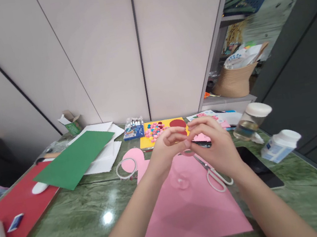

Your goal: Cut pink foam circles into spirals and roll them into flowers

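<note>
The left hand and right hand pinch close together above the flat pink paper; I can't tell if either grip has anything. Under the fingers, a small pink ring is partly hidden. White-handled scissors cross the paper's right edge. Around the paper, the green worktop looks shiny and streaky.

In front of you, a glossy, marble-patterned tabletop gleams under light. Your pink paper sheet is smooth and matt, like the green sheet. The scissors have metal blades and smooth plastic handles; the basket looks rough, ribbed and woven.
</note>
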{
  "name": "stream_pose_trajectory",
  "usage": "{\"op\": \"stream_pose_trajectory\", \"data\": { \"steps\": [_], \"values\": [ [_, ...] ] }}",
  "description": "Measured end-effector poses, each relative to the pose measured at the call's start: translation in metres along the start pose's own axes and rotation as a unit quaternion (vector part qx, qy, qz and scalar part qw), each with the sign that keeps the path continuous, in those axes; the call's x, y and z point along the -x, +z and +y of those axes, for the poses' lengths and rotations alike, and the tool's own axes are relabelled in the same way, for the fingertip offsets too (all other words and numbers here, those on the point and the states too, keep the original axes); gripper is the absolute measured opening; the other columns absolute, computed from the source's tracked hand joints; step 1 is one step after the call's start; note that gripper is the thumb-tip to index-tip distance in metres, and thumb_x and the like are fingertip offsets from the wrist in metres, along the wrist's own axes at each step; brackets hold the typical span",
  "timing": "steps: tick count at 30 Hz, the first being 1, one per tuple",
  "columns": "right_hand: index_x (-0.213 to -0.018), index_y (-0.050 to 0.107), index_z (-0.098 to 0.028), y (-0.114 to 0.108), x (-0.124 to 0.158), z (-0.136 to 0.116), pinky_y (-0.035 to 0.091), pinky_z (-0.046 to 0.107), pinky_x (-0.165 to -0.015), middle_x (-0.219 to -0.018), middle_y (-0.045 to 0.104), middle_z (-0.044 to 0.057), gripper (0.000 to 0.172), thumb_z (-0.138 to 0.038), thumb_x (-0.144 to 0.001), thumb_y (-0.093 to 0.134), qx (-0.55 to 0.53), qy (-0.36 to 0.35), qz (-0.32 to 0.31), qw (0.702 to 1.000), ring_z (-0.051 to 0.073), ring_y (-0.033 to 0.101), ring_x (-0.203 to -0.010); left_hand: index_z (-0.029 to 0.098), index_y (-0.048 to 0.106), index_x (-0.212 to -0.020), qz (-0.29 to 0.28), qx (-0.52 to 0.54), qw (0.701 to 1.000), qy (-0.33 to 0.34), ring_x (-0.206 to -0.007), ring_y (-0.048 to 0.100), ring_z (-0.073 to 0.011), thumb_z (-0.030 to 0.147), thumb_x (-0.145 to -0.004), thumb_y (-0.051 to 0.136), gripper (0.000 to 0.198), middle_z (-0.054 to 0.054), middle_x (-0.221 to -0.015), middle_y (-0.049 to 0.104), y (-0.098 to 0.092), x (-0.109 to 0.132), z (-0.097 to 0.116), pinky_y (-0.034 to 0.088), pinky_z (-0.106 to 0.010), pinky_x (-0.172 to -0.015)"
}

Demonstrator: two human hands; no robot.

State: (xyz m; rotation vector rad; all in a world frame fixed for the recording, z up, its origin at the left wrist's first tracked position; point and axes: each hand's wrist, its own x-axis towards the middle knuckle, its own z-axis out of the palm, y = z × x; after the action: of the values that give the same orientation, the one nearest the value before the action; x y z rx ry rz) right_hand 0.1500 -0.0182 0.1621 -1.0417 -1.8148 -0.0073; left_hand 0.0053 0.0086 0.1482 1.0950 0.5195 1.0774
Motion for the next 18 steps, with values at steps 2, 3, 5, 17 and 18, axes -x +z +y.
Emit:
{"op": "stream_pose_trajectory", "data": {
  "steps": [2, 3, 5, 17, 18],
  "values": [
    [-0.075, 0.06, -0.024, -0.0011, -0.0004, 0.0, 0.046, 0.038, -0.085, -0.098, 0.056, 0.003, 0.014, -0.01, -0.072, 0.06, 0.001, -0.011, -0.002, 1.0, 0.019, 0.056, -0.096, 0.019, 0.059, -0.094, 0.001, 0.006, 1.0, 0.0, -0.067, 0.059, -0.0108, 0.017, -0.062, 0.073, 0.035, 0.0, -0.074, 0.063, -0.001, -0.0004, 0.0003, 0.047, -0.021, -0.058],
    [-0.077, 0.061, -0.024, -0.0016, -0.0005, 0.0003, 0.046, 0.038, -0.085, -0.098, 0.057, 0.003, 0.014, -0.01, -0.073, 0.06, 0.002, -0.019, -0.002, 1.0, 0.019, 0.056, -0.097, 0.019, 0.059, -0.094, 0.0, 0.009, 1.0, 0.0, -0.067, 0.059, -0.0106, 0.017, -0.063, 0.073, 0.035, 0.001, -0.074, 0.064, -0.0012, -0.0003, 0.0009, 0.046, -0.02, -0.057],
    [-0.079, 0.062, -0.025, -0.0027, -0.0006, 0.001, 0.046, 0.038, -0.085, -0.099, 0.057, 0.004, 0.014, -0.012, -0.074, 0.06, 0.005, -0.032, 0.001, 0.999, 0.02, 0.056, -0.097, 0.019, 0.059, -0.094, -0.002, 0.012, 1.0, 0.0, -0.068, 0.059, -0.0105, 0.015, -0.063, 0.072, 0.035, 0.001, -0.074, 0.064, -0.0012, 0.0002, 0.0024, 0.045, -0.019, -0.056],
    [-0.091, 0.063, -0.028, -0.005, -0.0012, 0.0008, 0.047, 0.039, -0.084, -0.101, 0.058, 0.004, 0.015, -0.017, -0.082, 0.055, -0.004, -0.043, -0.046, 0.998, 0.021, 0.055, -0.1, 0.019, 0.058, -0.097, -0.009, -0.021, 1.0, 0.009, -0.072, 0.06, -0.0136, 0.018, -0.066, 0.068, 0.033, -0.001, -0.075, 0.063, -0.0055, 0.0008, 0.0065, 0.044, -0.02, -0.054],
    [-0.093, 0.062, -0.028, -0.0047, -0.0013, 0.0011, 0.047, 0.039, -0.085, -0.102, 0.057, 0.005, 0.017, -0.017, -0.083, 0.053, -0.003, -0.044, -0.058, 0.997, 0.02, 0.055, -0.102, 0.019, 0.058, -0.097, -0.007, -0.026, 1.0, 0.01, -0.073, 0.06, -0.0138, 0.018, -0.066, 0.068, 0.033, -0.001, -0.076, 0.063, -0.006, 0.0007, 0.0064, 0.045, -0.02, -0.056]
  ]
}}
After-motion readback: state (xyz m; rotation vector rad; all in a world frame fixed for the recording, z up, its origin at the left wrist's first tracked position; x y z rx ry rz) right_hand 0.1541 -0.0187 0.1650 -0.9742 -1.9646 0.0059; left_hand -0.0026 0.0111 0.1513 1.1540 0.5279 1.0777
